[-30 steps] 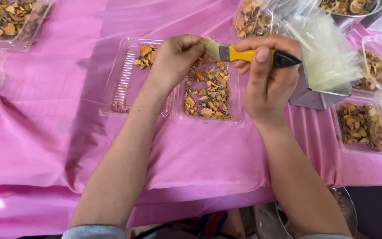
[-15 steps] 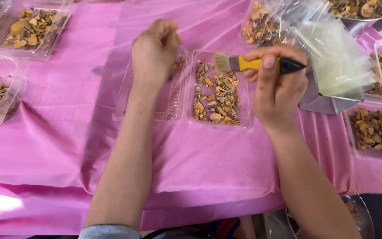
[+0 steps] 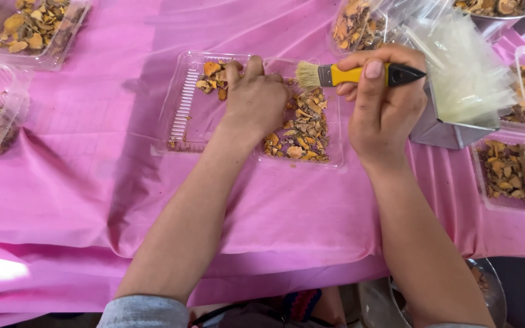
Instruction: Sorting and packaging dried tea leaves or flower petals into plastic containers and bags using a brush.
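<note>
The left hand (image 3: 255, 97) lies knuckles-up over the open clear clamshell tray (image 3: 180, 103), its fingertips curled among orange-brown dried pieces (image 3: 304, 124); whether its grip closes on any cannot be told. The right hand (image 3: 381, 106) clenches a yellow-handled brush (image 3: 347, 75), bristles over the tray. Since half a second ago, the left hand has come lower.

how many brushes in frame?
1. The yellow-handled brush is held in the right hand, bristles pointing left over the open clear tray where the left hand rests. Others could be out of frame.
</note>
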